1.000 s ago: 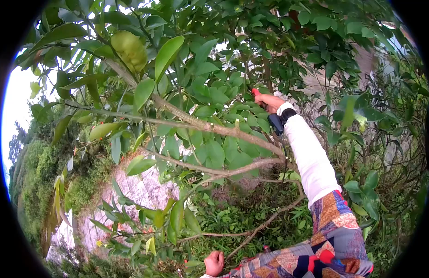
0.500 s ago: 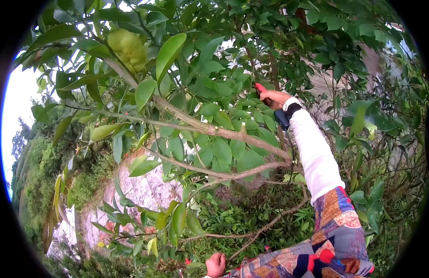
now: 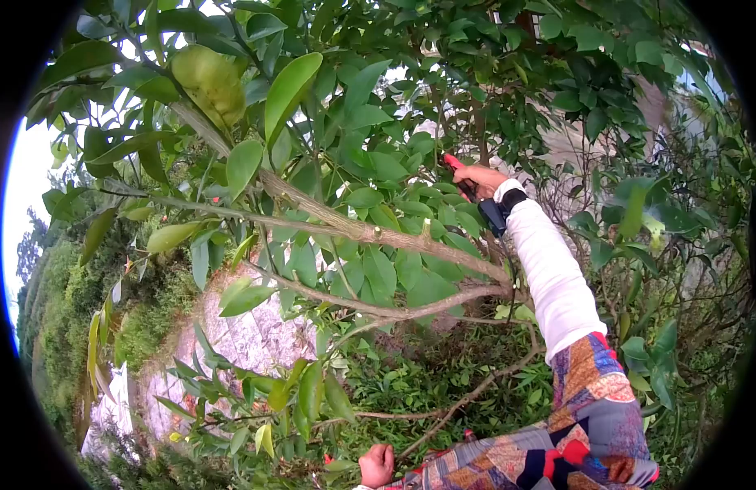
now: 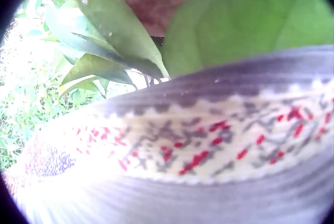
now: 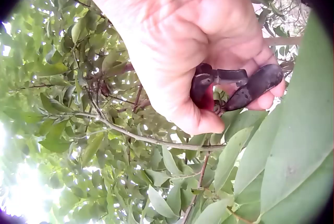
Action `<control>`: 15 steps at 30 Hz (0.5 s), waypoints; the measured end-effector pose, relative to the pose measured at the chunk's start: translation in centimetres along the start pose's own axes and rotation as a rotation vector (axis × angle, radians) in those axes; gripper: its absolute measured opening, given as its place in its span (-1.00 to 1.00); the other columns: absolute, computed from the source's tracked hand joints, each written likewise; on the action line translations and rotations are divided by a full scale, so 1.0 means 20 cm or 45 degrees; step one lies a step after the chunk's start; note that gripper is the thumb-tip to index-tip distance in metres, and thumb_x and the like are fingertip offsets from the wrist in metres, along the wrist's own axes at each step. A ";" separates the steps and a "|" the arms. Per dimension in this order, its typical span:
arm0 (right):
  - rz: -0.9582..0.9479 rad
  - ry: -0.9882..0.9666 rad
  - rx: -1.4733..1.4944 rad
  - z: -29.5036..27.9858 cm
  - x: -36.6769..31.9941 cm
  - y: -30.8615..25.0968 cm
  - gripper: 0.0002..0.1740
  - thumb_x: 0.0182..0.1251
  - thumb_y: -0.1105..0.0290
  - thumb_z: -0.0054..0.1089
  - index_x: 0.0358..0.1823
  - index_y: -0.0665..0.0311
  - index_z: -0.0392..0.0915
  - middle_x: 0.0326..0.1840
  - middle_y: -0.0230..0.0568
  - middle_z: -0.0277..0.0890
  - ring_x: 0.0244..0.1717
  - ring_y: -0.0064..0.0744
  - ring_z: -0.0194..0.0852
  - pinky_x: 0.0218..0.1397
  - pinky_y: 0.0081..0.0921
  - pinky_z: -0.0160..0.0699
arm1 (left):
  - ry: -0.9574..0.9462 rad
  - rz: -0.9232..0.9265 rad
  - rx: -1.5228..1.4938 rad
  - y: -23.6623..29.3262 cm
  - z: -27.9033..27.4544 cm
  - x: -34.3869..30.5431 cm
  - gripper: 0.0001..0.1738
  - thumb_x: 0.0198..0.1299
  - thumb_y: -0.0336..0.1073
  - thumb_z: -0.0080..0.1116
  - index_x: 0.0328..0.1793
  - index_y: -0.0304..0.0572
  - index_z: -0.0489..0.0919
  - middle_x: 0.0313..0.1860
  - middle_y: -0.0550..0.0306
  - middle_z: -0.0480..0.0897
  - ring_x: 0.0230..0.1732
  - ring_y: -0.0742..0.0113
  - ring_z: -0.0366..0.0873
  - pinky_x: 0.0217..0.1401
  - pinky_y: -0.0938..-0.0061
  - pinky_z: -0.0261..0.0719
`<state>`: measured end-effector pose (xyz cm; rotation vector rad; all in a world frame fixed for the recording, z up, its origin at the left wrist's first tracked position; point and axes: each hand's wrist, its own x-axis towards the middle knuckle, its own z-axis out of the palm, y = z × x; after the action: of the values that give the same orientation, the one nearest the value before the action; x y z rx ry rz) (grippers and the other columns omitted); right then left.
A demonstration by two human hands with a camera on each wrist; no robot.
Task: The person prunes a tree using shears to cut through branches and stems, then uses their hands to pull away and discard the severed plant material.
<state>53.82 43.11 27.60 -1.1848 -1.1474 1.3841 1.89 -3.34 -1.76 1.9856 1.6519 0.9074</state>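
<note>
My right hand (image 3: pixel 481 177) is stretched out among the leaves and holds hand pruners (image 3: pixel 452 162) with red and black parts. In the right wrist view, the thumb lies on one side of the pruners (image 5: pixel 255 88) and the fingers curl behind the other black handle; the blades are hidden. A thin green stem (image 5: pixel 156 141) runs close by the thumb tip. Low in the head view, my left hand (image 3: pixel 376 465) has its fingers curled, beside the end of a thin branch (image 3: pixel 476 392); whether it grips that branch I cannot tell. Patterned cloth (image 4: pixel 209 140) covers much of the left wrist view.
Thick forked branches (image 3: pixel 378 234) cross between the two hands. A lumpy yellow-green fruit (image 3: pixel 210 86) hangs at upper left. Large leaves (image 5: pixel 297 146) crowd around the right hand. Pale paved ground (image 3: pixel 247 335) lies beyond, with tangled thin twigs (image 3: pixel 688 278) at the right.
The right hand with the pruners moves slightly up and right, then back a little left and down. More of the dark handle shows below the fingers. The left hand stays nearly in place.
</note>
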 end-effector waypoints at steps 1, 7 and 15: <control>-0.050 -0.014 -0.041 0.00 0.02 0.01 -0.77 0.29 0.23 0.42 -0.28 0.24 0.63 -0.44 -0.27 0.61 -0.47 -0.44 0.56 -0.42 -0.49 0.47 | 0.003 0.001 -0.004 0.00 0.01 0.00 -0.81 0.37 -0.31 0.29 -0.30 -0.24 0.68 -0.41 -0.16 0.67 -0.39 -0.21 0.67 -0.32 0.05 0.62; 0.003 -0.034 -0.138 0.00 0.00 0.05 -0.71 0.32 0.11 0.33 -0.32 0.19 0.58 -0.45 -0.31 0.61 -0.53 -0.46 0.51 -0.49 -0.49 0.39 | -0.031 -0.016 -0.004 0.03 -0.02 0.01 -0.80 0.37 -0.32 0.29 -0.32 -0.25 0.66 -0.42 -0.17 0.66 -0.39 -0.23 0.67 -0.32 0.04 0.61; 0.012 -0.012 0.048 0.02 -0.10 0.02 -0.72 0.29 0.12 0.36 -0.35 0.13 0.52 -0.55 -0.41 0.41 -0.64 -0.52 0.34 -0.57 -0.49 0.33 | -0.041 0.020 0.033 0.03 -0.02 0.01 -0.76 0.36 -0.33 0.29 -0.39 -0.24 0.60 -0.46 -0.14 0.61 -0.43 -0.23 0.63 -0.37 0.05 0.57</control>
<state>53.54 41.15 27.40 -1.1594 -1.1189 1.4141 2.10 -3.38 -1.08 2.0219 1.6408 0.8596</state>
